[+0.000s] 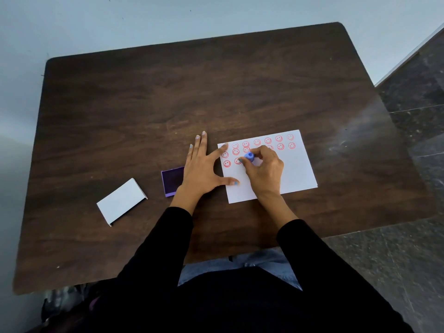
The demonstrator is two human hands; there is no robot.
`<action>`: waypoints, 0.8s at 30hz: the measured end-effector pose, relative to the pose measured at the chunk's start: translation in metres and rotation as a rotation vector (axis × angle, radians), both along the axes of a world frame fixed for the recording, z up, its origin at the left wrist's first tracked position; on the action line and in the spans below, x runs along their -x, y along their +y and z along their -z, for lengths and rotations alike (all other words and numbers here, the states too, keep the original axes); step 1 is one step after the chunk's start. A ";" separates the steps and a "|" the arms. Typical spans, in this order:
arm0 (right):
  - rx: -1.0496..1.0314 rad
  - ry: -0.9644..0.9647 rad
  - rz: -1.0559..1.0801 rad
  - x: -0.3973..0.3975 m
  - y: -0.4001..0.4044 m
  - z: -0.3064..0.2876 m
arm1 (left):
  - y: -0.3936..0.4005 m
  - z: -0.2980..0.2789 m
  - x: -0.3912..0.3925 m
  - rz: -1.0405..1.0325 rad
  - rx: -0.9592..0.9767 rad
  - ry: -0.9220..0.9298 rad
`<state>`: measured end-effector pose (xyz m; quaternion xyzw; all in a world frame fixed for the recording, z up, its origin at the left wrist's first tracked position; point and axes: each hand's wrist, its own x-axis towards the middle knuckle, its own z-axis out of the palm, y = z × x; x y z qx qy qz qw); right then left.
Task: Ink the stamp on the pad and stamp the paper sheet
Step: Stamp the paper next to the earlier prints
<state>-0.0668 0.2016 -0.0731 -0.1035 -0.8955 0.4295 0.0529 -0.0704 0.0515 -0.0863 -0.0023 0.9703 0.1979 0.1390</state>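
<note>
Counter [144, 104]: dark wood grain, rounded corners. Sheet [295, 171]: white, flat, rows of red smiley prints across top. Your right hand [264, 169] curled, fingertips pinching small blue stamp [249, 156] down on sheet, third row. Your left hand [201, 169] released, flat, fingers splayed, forefinger and thumb pinning sheet's left edge. Pad [171, 181]: purple, square, open, just behind left wrist. White lid [121, 200] lies farther left.

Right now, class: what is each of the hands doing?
Left hand: open, flat, steadying the paper sheet.
Right hand: closed on the blue stamp.
</note>
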 end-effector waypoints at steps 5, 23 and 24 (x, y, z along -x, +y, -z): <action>0.496 0.060 0.575 0.015 0.026 -0.023 | -0.002 -0.008 0.001 -0.016 -0.049 -0.012; 0.829 0.117 1.011 0.036 0.100 -0.041 | -0.035 -0.032 -0.011 -0.066 -0.007 -0.033; 0.826 0.111 1.010 0.036 0.101 -0.041 | -0.034 -0.032 -0.011 -0.067 -0.005 -0.038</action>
